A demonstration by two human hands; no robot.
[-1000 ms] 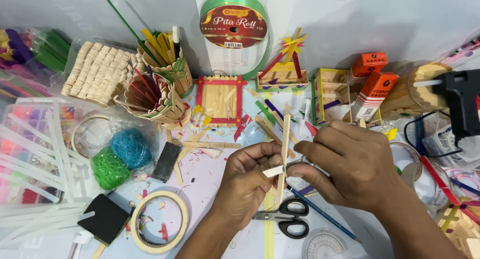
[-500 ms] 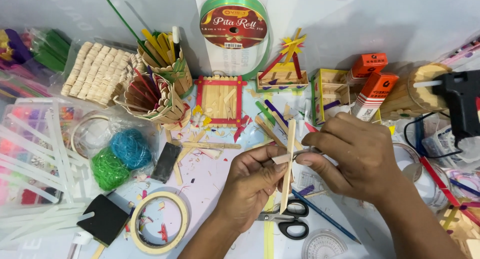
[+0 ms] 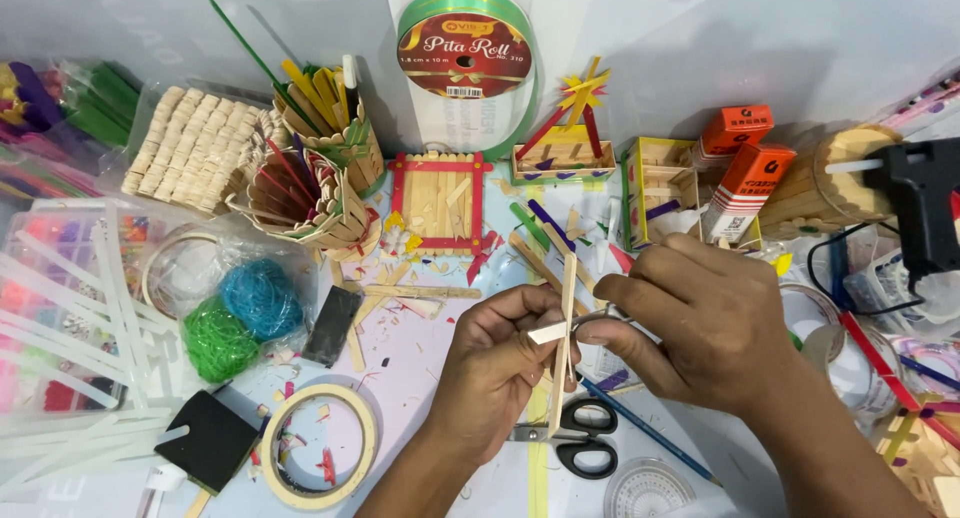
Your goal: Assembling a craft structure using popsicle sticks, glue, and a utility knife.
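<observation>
two hands over a crowded craft counter
left hand and right hand pinch a plain wooden stick; black scissors lie beneath, tape ring nearby.

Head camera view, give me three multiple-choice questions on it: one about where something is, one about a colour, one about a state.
1. Where are the scissors?
A. below the hands
B. in the stick cup
C. on the ribbon roll

2. What colour is the glue gun?
A. yellow
B. black
C. pink

3. What is the left hand doing?
A. lying flat on the table
B. pinching a wooden stick
C. holding the tape ring

Answers:
1 A: the scissors lie on the table just under the left hand and right hand.
2 B: its body at the right edge is black.
3 B: its fingers grip the wooden stick held upright between both hands; the tape ring lies untouched.
</observation>
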